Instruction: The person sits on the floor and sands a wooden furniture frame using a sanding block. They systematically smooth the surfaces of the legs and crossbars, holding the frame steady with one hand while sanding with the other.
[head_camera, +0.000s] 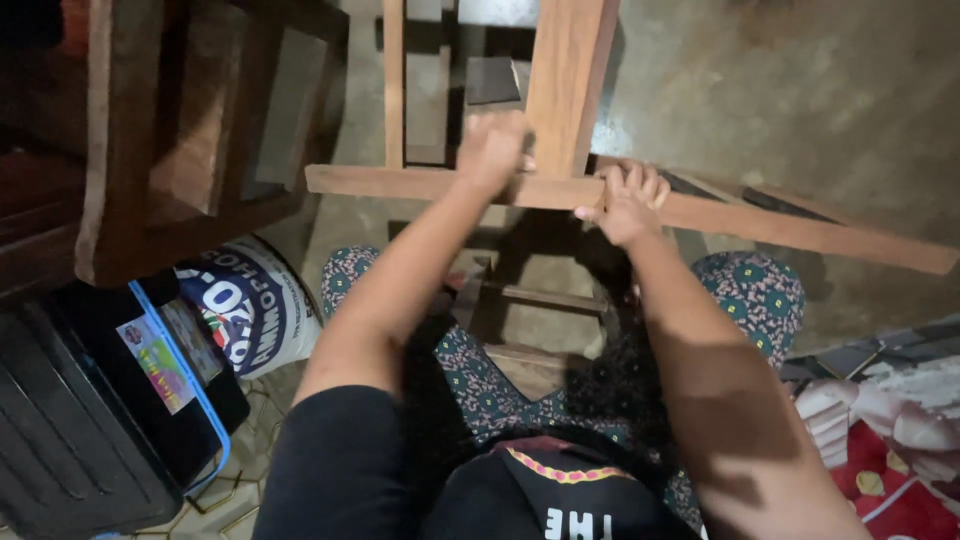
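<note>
Both hands grip a bare brown wooden frame above the concrete floor.

The left hand (492, 150) fists around the horizontal wooden rail (800, 225); the right hand (628, 205) curls over it beside the upright post (565, 80). A white printed sack (255, 300) and black plastic case (70, 430) sit left, contents unseen.

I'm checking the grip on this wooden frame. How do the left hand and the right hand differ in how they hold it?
The left hand is closed into a fist at the joint where the upright board meets the horizontal rail; the right hand lies over the rail with fingers spread. The left hand sits higher and farther out than the right hand. Both are bare and touch the same rail.
</note>
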